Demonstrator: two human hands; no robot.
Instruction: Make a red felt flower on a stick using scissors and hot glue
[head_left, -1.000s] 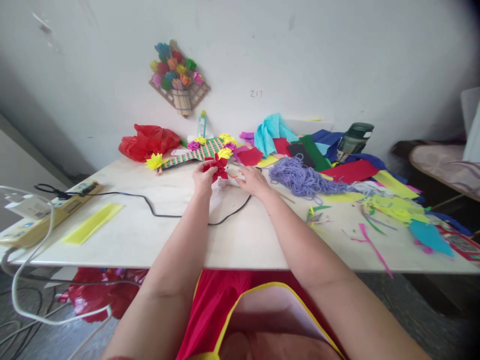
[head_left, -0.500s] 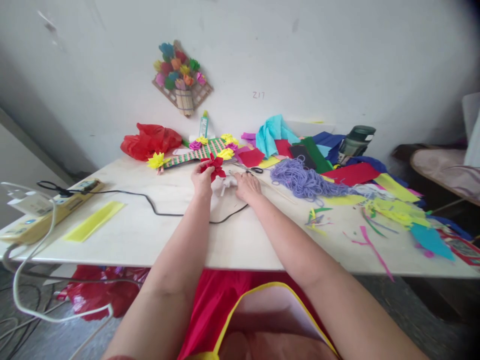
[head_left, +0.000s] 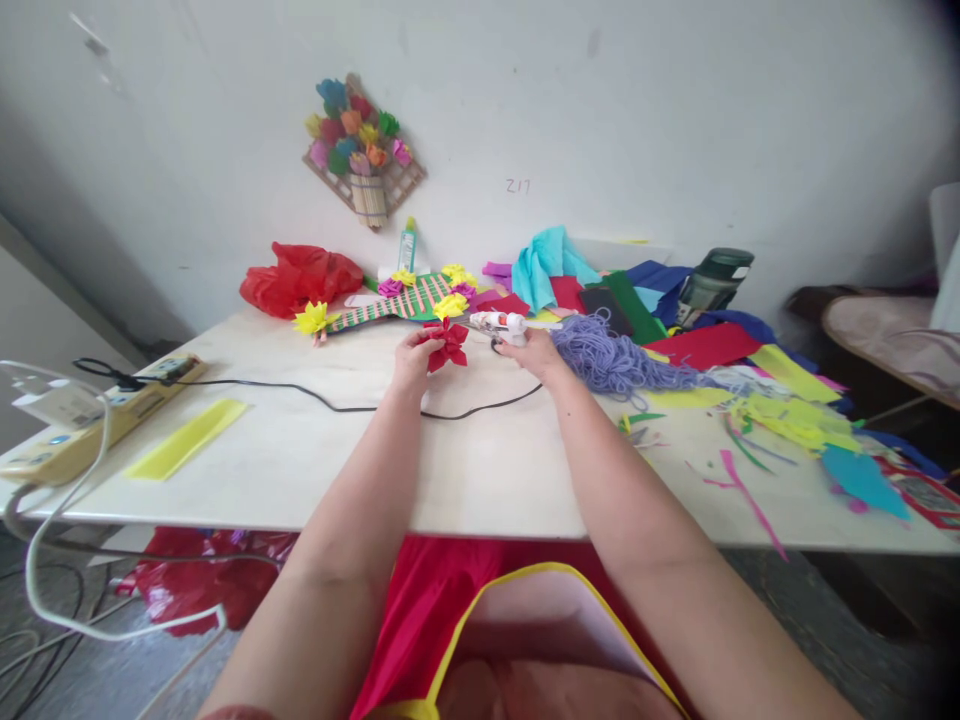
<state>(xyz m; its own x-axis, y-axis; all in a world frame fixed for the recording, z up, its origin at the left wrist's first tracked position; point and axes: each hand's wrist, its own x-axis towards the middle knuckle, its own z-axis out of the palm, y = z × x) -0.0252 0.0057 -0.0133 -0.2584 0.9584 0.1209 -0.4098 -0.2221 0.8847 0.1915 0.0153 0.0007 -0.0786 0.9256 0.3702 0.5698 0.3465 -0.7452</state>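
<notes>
The left hand [head_left: 414, 362] is pinching a red flower [head_left: 449, 343] by its left side, over the middle of the table [head_left: 480, 490]. The right hand [head_left: 535, 354] is gripping a white glue gun [head_left: 507, 324], whose nozzle is pointing left, near the flower but apart from it. Behind the flower, a green woven decoration [head_left: 386, 308] is lying with yellow and purple flowers along its edges. A pile of purple yarn [head_left: 611, 355] is resting just right of the right hand, and a black cord [head_left: 337, 408] is running across the table from the power strip [head_left: 142, 403].
</notes>
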